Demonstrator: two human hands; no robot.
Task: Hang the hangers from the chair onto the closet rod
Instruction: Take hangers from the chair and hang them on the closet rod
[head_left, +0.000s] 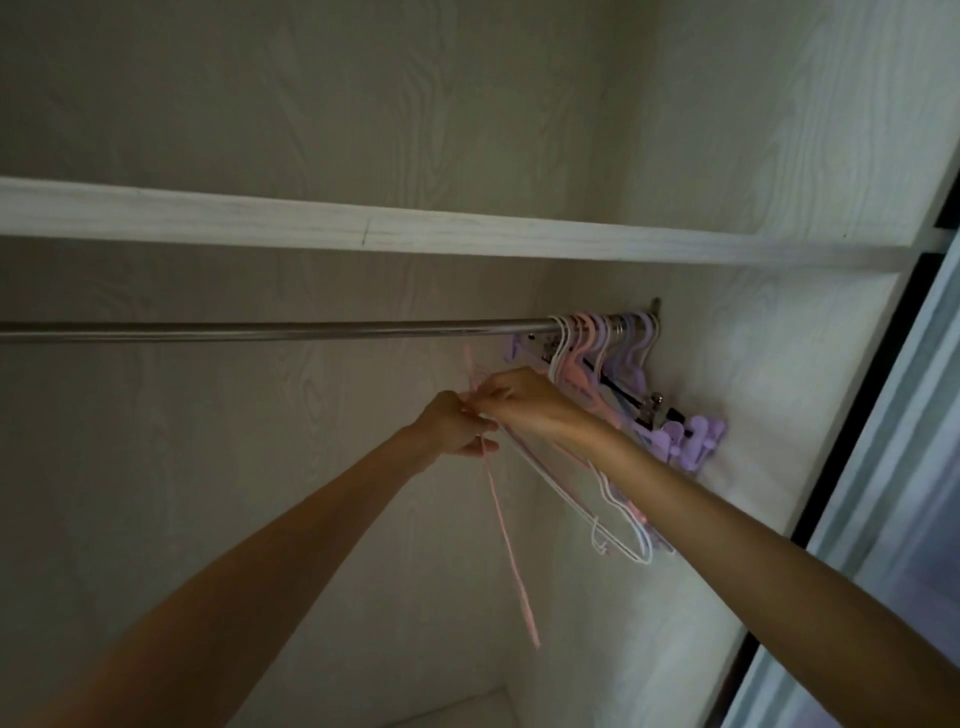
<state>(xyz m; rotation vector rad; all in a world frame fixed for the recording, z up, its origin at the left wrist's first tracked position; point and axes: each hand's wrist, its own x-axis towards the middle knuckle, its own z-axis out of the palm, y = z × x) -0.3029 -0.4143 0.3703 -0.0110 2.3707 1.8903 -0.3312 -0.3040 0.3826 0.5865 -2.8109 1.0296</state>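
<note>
A metal closet rod (270, 330) runs across the closet below a white shelf. Several pink, white and purple hangers (602, 353) hang bunched at its right end. Both my hands are raised just under the rod, touching each other. My left hand (451, 431) grips a thin pink hanger (506, 540) that dangles down from it. My right hand (524, 400) pinches the same hanger near its top, with its hook rising blurred toward the rod. The chair is out of view.
A white shelf (467, 234) sits close above the rod. The closet's right side wall (753, 395) stands beside the hung hangers. A sliding door frame (883, 415) borders the right. The rod's left length is bare.
</note>
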